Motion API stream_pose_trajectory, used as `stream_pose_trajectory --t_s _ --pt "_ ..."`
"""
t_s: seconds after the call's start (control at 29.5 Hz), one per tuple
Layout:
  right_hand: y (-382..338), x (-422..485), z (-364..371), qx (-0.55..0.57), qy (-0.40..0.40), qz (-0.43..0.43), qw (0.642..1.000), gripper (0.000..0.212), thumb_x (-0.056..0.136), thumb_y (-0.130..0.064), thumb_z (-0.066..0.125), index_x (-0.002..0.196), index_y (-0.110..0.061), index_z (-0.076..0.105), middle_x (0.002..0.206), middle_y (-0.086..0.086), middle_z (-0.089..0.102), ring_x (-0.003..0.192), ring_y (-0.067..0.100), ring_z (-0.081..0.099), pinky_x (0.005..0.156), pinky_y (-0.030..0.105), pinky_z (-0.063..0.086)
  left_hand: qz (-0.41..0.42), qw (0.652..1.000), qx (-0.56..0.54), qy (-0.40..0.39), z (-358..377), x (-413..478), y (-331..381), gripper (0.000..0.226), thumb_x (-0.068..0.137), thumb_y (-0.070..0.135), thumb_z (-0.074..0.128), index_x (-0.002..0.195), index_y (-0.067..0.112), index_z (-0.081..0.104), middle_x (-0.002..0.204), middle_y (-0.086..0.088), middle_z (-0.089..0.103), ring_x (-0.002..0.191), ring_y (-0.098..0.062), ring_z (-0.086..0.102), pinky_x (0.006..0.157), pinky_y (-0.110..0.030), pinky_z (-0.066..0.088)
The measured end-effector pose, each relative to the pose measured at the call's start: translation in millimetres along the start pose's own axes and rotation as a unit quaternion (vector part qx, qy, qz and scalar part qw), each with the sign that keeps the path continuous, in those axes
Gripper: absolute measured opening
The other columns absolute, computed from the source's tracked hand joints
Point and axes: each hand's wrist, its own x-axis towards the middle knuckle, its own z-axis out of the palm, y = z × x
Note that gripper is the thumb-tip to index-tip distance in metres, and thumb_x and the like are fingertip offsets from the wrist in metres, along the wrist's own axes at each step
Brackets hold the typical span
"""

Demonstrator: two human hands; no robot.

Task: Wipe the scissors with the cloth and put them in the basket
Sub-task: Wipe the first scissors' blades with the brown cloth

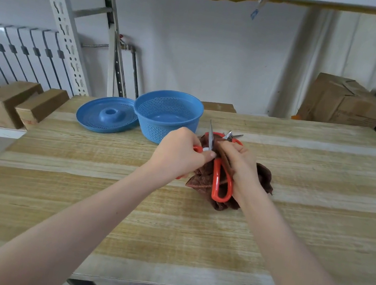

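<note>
Head view: the scissors (216,172) are held above the table (190,238), just in front of the basket (158,134). They are spread open, with one blade pointing up and away from the person, which exposes the inner faces for wiping.

The left hand (180,153) grips one red handle. Its fingers (211,154) are curled closed, and the thumb sits near the pivot to steady the tool.

The right hand (240,169) holds the brown cloth (263,178). Its fingers (228,147) are closed and pinch a fold of cloth against the metal near the pivot. The rest of the cloth lies bunched on the table beneath both hands.

A second pair (233,136) lies on the table just beyond the hands.

The basket stands open with its lid (108,115) beside it, so it can take the scissors without a further step. Judged stage: wiping in progress, placement not yet done
</note>
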Motion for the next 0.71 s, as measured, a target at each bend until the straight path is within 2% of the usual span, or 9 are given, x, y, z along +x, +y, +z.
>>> stream_pose_trajectory --t_s 0.07,0.17,0.24,0.31,0.41,0.48,0.58,0.71 --pt "-1.8 1.7 1.7 0.011 0.006 0.002 1.0 0.03 0.086 -0.017 0.07 0.093 0.011 0.068 0.08 0.021 0.061 0.071 0.03 0.057 0.063 0.032 0.053 0.003 1.0 -0.002 0.006 -0.7 0.2 1.3 0.045 0.086 0.037 0.067 0.055 0.011 0.048 0.034 0.003 0.045 0.024 -0.009 0.04 0.038 -0.018 0.036" --pt "-2.8 3.2 1.8 0.042 0.008 0.007 0.999 0.021 0.087 -0.016 0.068 0.072 -0.005 0.076 0.066 0.011 0.07 0.057 0.02 0.065 0.052 0.026 0.054 0.005 1.0 -0.004 0.012 -2.6 1.8 2.6 0.048 0.085 0.04 0.068 0.053 0.01 0.048 0.032 0.004 0.043 0.025 -0.01 0.04 0.041 -0.022 0.04" --pt "-2.8 2.3 1.2 0.041 -0.012 0.012 0.999 0.018 0.087 -0.015 0.068 0.075 -0.004 0.077 0.065 0.01 0.07 0.057 0.019 0.067 0.053 0.027 0.054 0.001 1.0 -0.003 0.016 -5.0 2.8 1.7 0.047 0.085 0.039 0.068 0.054 0.008 0.052 0.031 0.006 0.043 0.024 -0.009 0.04 0.04 -0.02 0.038" --pt "-4.3 0.5 0.7 0.007 -0.036 0.019 0.999 0.02 0.086 -0.016 0.069 0.069 -0.01 0.077 0.063 0.008 0.069 0.059 0.02 0.067 0.054 0.029 0.055 0.0 1.0 -0.004 0.015 -6.6 3.8 0.2 0.044 0.084 0.037 0.068 0.058 0.004 0.056 0.034 0.003 0.045 0.024 -0.01 0.039 0.04 -0.02 0.037" --pt "-11.4 0.6 -1.0 -0.013 -0.013 0.022 1.0 0.027 0.084 -0.018 0.072 0.058 -0.015 0.075 0.057 0.007 0.067 0.053 0.02 0.067 0.048 0.029 0.055 0.005 1.0 0.001 0.008 -5.8 3.1 1.4 0.046 0.085 0.038 0.068 0.054 0.01 0.049 0.033 0.003 0.045 0.025 -0.011 0.041 0.041 -0.021 0.038" --pt "-13.9 2.8 -1.0 0.023 0.004 0.032 0.999 0.021 0.084 -0.016 0.073 0.064 -0.011 0.076 0.063 0.01 0.071 0.055 0.021 0.069 0.048 0.029 0.055 0.011 1.0 0.01 0.011 -5.2 3.3 4.0 0.05 0.085 0.039 0.068 0.05 0.013 0.043 0.031 0.005 0.042 0.024 -0.009 0.039 0.042 -0.022 0.039" --pt "-8.5 0.4 1.5 0.054 0.002 0.054 0.997 0.015 0.084 -0.015 0.072 0.082 -0.001 0.077 0.077 0.017 0.074 0.065 0.026 0.072 0.057 0.034 0.058 0.007 1.0 0.019 0.013 -6.2 2.9 5.0 0.052 0.084 0.038 0.069 0.048 0.014 0.04 0.03 0.005 0.04 0.023 -0.008 0.037 0.045 -0.026 0.042" --pt "-6.9 -2.8 2.4 0.013 -0.007 0.058 0.998 0.015 0.084 -0.015 0.068 0.077 -0.009 0.079 0.076 0.015 0.074 0.069 0.026 0.071 0.06 0.038 0.061 -0.006 1.0 0.012 0.005 -7.0 0.9 3.9 0.048 0.085 0.036 0.067 0.049 0.014 0.045 0.029 0.006 0.042 0.023 -0.009 0.038 0.045 -0.021 0.038"
